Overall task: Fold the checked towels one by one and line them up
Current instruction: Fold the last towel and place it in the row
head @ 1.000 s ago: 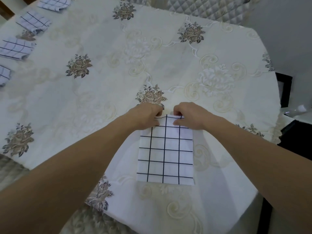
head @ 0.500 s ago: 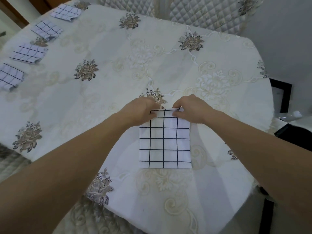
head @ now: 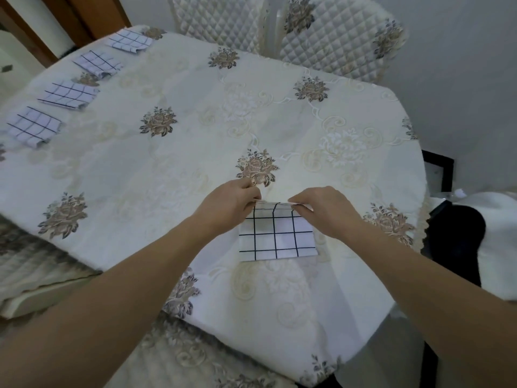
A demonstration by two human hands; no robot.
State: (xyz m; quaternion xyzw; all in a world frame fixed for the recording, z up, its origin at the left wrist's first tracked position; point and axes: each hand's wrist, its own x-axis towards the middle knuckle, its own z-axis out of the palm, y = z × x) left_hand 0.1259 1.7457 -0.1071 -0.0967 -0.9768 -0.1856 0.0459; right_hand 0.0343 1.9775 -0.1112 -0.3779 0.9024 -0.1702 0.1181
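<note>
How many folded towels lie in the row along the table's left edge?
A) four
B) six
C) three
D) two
A: four folded towels lie in a row there, apart from the fifth towel, which the left hand and right hand pinch at its far edge.

Floral tablecloth (head: 195, 152) on table; two quilted chairs (head: 333, 35) behind, seemingly.

towel (head: 277, 236) edges: partly hidden under left hand (head: 232, 205), right hand (head: 321, 212) | chairs (head: 330, 37): cropped at top
</note>
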